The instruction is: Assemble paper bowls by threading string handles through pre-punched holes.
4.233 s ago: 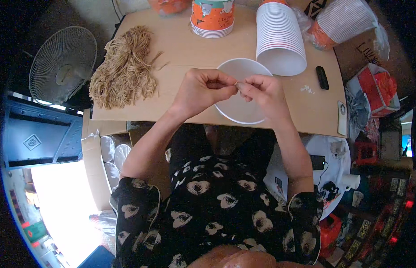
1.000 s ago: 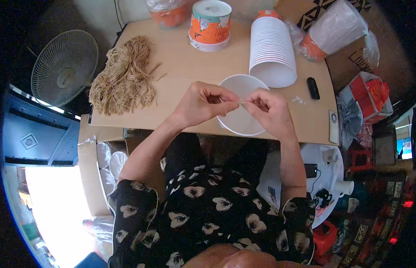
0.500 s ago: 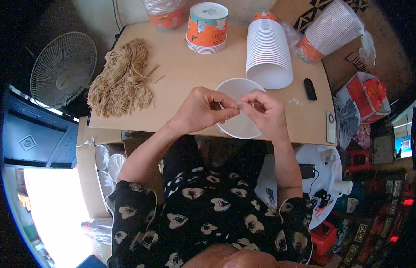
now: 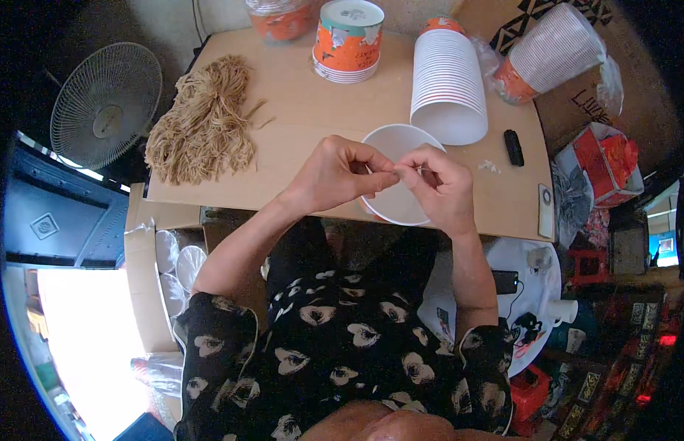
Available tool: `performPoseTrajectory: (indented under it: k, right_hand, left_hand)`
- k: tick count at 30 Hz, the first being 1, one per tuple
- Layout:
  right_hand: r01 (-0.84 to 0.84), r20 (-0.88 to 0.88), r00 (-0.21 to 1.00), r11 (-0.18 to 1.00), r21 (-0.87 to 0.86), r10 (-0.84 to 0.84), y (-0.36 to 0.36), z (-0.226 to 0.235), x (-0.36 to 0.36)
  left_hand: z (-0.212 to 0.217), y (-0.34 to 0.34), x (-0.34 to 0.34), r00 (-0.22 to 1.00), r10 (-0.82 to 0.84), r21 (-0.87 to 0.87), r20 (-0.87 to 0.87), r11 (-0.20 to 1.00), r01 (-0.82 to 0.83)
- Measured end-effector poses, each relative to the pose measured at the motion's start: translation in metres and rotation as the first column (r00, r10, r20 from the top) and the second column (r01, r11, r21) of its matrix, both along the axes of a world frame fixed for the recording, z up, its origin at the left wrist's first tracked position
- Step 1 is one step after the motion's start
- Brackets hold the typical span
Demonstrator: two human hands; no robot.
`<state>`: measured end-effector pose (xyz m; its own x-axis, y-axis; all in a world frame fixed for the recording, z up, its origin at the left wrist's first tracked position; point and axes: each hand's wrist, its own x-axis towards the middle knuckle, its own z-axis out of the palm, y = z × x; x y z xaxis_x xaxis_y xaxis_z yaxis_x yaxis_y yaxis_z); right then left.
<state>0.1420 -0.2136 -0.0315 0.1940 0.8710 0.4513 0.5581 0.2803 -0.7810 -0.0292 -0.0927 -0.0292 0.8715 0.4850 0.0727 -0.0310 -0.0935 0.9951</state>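
Note:
Above a white paper bucket (image 4: 400, 202) at the table's near edge, my two hands meet fingertip to fingertip. My left hand (image 4: 342, 176) is closed in a pinch, thumb against forefinger. My right hand (image 4: 441, 187) pinches too, its fingertips touching those of the left. Something small and pale shows at the right fingertips, too small to name. The bucket's mouth faces up toward me, its inside white, and my hands cover part of it. Beyond it lies a long stack of nested white buckets (image 4: 448, 88), open end toward me. Small white scraps (image 4: 489, 167) lie right of the bucket.
A bundle of tan cords (image 4: 202, 125) covers the table's left side. Upturned orange buckets (image 4: 348, 48) stand at the back, with a bagged stack (image 4: 551, 55) to the right. A black object (image 4: 513, 148) and a phone (image 4: 546, 210) lie near the right edge. A fan (image 4: 106, 106) stands left.
The view has shifted slightly, moving the table items a little right and up in the picture. My hands stay pinched together over the bucket, with only small finger movements.

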Motion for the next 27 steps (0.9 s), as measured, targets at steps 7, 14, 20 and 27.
performPoseTrajectory:
  k: [7, 14, 20, 27]
  right_hand:
    - [0.046, -0.15, 0.988, 0.999, -0.018, -0.048, -0.001, 0.002, -0.006]
    - [0.095, -0.169, 0.981, 0.995, -0.023, -0.097, -0.003, -0.003, -0.005]
    - [0.051, 0.143, 0.989, 0.991, -0.127, -0.033, -0.015, 0.013, 0.015]
    - [-0.032, -0.569, 0.819, 0.996, 0.088, 0.077, -0.019, -0.023, 0.049]
  left_hand:
    - [-0.007, 0.0, -0.003, 0.996, -0.04, -0.063, 0.074, 0.997, 0.045]
    - [-0.007, -0.004, 0.002, 0.997, -0.003, 0.012, 0.078, 1.0, 0.002]
    - [0.002, -0.002, -0.003, 0.998, 0.052, 0.339, 0.037, 0.939, -0.062]
    - [-0.012, 0.009, -0.006, 0.987, -0.071, 0.676, 0.144, 0.736, -0.046]
